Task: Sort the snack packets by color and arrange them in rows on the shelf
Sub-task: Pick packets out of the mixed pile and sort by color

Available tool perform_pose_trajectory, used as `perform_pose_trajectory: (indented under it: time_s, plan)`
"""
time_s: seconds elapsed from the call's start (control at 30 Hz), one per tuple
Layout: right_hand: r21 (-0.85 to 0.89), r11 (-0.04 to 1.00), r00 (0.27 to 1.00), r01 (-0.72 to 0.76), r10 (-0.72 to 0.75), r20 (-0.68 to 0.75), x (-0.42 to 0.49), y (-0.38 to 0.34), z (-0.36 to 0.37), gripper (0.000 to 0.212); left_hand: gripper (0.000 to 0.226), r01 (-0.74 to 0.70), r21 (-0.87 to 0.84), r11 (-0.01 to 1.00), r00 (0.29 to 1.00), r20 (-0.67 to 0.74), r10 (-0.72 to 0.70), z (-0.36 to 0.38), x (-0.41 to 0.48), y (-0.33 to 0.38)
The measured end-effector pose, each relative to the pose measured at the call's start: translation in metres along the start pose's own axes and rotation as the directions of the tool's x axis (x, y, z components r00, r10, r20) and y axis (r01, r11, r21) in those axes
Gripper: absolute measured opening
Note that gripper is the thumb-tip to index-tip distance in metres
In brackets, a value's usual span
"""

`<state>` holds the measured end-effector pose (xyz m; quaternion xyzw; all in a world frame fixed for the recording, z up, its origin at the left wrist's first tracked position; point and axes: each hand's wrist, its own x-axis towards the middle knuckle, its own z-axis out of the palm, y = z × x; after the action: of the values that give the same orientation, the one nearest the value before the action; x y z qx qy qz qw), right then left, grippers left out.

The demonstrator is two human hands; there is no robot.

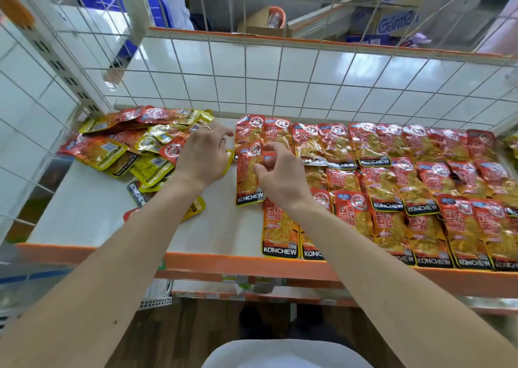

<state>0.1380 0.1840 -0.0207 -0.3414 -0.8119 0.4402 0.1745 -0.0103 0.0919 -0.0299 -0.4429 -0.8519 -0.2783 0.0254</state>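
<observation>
1. My right hand (277, 174) had its fingers curled onto a red foil snack packet (248, 182). The packet lay at the left end of the rows, touching its neighbours.
2. My left hand (203, 154) rested over the jumbled heap of red and yellow foil packets (131, 148). A yellow edge peeked from under the palm, but I could not tell whether I gripped anything.
3. I judged the job well past half. Three overlapping rows of red packets (406, 177) covered the right of the shelf, but the heap on the left was unsorted and no yellow row showed plainly.
4. The flat white shelf board with an orange front lip (89, 216) carried everything. A white wire grid (280, 87) backed it, with blue-printed cardboard boxes (398, 22) behind and dark wooden floor (196, 328) beneath.
</observation>
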Motion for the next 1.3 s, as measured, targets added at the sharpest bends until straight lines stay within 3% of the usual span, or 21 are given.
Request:
perform_pose_trajectory:
  time_s: [0.1,0.23,0.3,0.37,0.47,0.53,0.63,0.87,0.93,1.0,1.07,1.17,1.3]
  plan:
    - [-0.161,0.979,0.990,0.128,-0.136,-0.035,-0.002,0.003,0.007,0.033,0.027,-0.014,0.004,1.000,1.000,0.024,0.013,-0.003,-0.012,0.006]
    - [-0.331,0.918,0.965,0.217,-0.253,-0.070,0.004,0.011,0.004,0.018,0.045,-0.080,0.101,0.992,0.978,0.200,0.059,0.000,-0.020,0.014]
    - [-0.406,0.878,0.956,0.254,-0.291,-0.032,0.011,0.014,-0.004,0.021,0.051,-0.094,0.177,0.980,0.959,0.281,0.042,0.005,-0.018,0.016]
    - [-0.532,0.800,0.960,0.277,-0.259,0.110,0.020,0.014,-0.013,0.039,0.058,-0.106,0.242,0.964,0.941,0.339,0.018,0.013,-0.012,0.019]
    - [-0.738,0.585,0.936,0.336,-0.120,0.331,0.031,0.018,-0.020,0.059,0.060,-0.138,0.330,0.934,0.907,0.420,-0.015,0.026,-0.004,0.021]
    - [-0.800,0.460,0.915,0.384,-0.076,0.396,0.034,0.022,-0.021,0.059,0.060,-0.151,0.350,0.924,0.893,0.450,-0.025,0.031,-0.003,0.020]
    - [-0.837,0.377,0.911,0.397,-0.052,0.409,0.033,0.024,-0.019,0.059,0.059,-0.188,0.372,0.909,0.889,0.458,-0.004,0.030,-0.003,0.018]
    - [-0.820,0.440,0.921,0.366,-0.045,0.387,0.029,0.024,-0.009,0.059,0.059,-0.235,0.388,0.891,0.867,0.498,0.012,0.028,0.005,0.018]
    - [-0.778,0.520,0.927,0.352,-0.082,0.365,0.030,0.027,-0.019,0.058,0.059,-0.204,0.369,0.907,0.873,0.488,-0.003,0.025,0.003,0.020]
    - [-0.717,0.633,0.953,0.293,-0.128,0.276,0.024,0.032,-0.035,0.055,0.060,-0.141,0.302,0.943,0.915,0.403,0.008,0.020,-0.005,0.024]
    - [-0.683,0.680,0.963,0.266,-0.159,0.217,0.015,0.041,-0.052,0.055,0.062,-0.150,0.206,0.967,0.950,0.301,0.083,0.014,-0.021,0.033]
    - [-0.708,0.644,0.955,0.290,-0.148,0.257,0.006,0.055,-0.074,0.058,0.062,-0.322,0.164,0.932,0.904,0.344,0.252,0.017,-0.046,0.048]
    - [-0.748,0.583,0.935,0.319,-0.062,0.350,0.010,0.063,-0.078,0.059,0.062,-0.391,0.234,0.890,0.869,0.413,0.272,0.033,-0.058,0.051]
